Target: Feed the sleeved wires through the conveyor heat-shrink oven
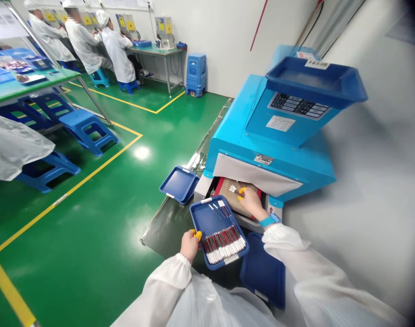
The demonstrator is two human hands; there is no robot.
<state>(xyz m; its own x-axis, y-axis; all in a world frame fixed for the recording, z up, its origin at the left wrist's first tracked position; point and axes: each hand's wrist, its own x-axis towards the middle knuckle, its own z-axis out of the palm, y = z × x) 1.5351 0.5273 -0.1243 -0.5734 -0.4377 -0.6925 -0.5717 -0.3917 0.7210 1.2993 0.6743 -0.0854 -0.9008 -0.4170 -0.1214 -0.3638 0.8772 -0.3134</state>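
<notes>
L hand (190,245) pinches the left rim of a blue plastic tray (207,222), yellow finger cots (196,235) on its fingertips. Tray holds a tight row of thin pins (223,243) w/ red, green & white sections, white ends lying toward the near edge. Loose pins (216,210) lie apart from the row, up by the far end.

R hand (251,203), teal wristband (269,220) on its wrist, pinches a small bunch of white-tipped pins (234,190) betw yellow-capped fingers (241,193), right over a tan mesh belt (235,202). Belt sits in the mouth of a blue machine (272,136), under a grey flap (255,175). Held tray's far edge overlaps the machine's front lip, so little room there.

2nd blue tray (179,184) sits on a dark mat (166,229), just left of the mouth. 3rd blue tray (263,270) lies below R forearm. Blue hopper (316,79) tops the machine. Green floor (74,240) gives open room to the left. Co-workers (117,47) in white gowns sit well back at a bench (156,51).
</notes>
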